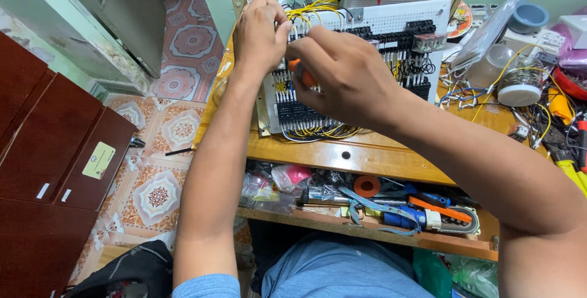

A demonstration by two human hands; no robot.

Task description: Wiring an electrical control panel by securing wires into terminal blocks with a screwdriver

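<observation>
A white perforated wiring panel (397, 19), fitted with rows of black terminal blocks and yellow wires, lies tilted on the wooden workbench (367, 154). The right hand (339, 71) is closed in a fist-like grip around a screwdriver with an orange handle (304, 74); only a small part of the handle shows between the fingers, and its tip is hidden against the left portion of the panel. The left hand (260, 32) is curled at the panel's upper left corner, fingertips pinched among the yellow wires (309, 9); whether it actually holds one cannot be determined. The two hands are nearly touching. Below the bench edge, an open tray shelf (367, 227) contains an orange tape roll, blue-handled tools and plastic bags. To the right of the panel stands a clear plastic jar with a white lid (520, 87).
</observation>
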